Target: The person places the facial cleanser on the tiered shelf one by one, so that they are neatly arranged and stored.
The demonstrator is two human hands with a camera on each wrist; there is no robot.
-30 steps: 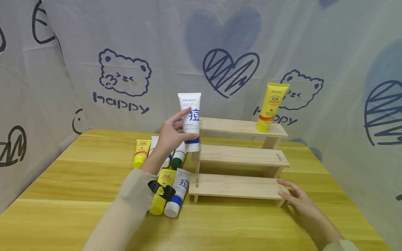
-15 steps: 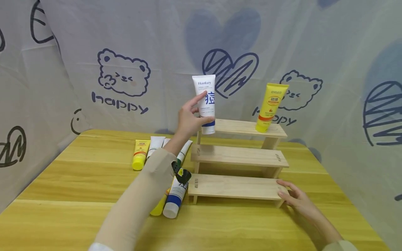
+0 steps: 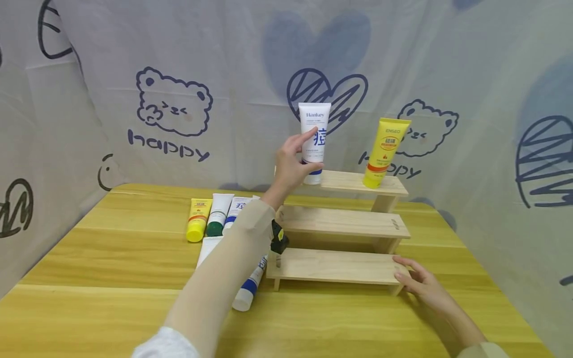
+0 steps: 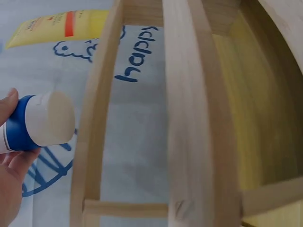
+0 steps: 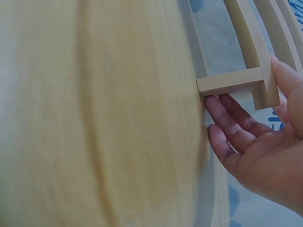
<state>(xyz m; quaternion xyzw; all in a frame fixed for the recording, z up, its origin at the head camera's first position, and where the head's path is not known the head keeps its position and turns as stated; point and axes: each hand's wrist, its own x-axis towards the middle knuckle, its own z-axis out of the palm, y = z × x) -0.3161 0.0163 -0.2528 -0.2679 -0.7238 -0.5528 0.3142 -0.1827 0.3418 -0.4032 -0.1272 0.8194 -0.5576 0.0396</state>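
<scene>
Taking the wooden stand [image 3: 340,221] as the clock's hub, with the person at six, I see the two hands busy at different points of the dial. The left hand [image 3: 293,161] grasps the white tube [image 3: 315,117] toward eleven o'clock, thumb low near the blue band and a finger across the front, holding it upright with its cap down. That cap is close over the top shelf [image 3: 358,181] (I can't tell from here whether it touches). At one o'clock on the same shelf stands a yellow tube [image 3: 386,151], well apart from the white one. The right hand [image 3: 423,283] is at four o'clock, gripping the near corner of the bottom shelf [image 3: 340,266], its other fingers bent beside the leg below. Over toward nine on the tabletop [image 3: 112,258] lie more tubes: a yellow-capped tube [image 3: 198,219], a green-capped tube [image 3: 218,216] just beside it, and a blue-banded tube [image 3: 235,211] next along. Around eight o'clock a white-capped tube [image 3: 247,293] lies partly hidden under the beige sleeve [image 3: 228,268]. Behind everything, at twelve, hangs a pale cloth [image 3: 246,54] printed with hearts and bears.
</scene>
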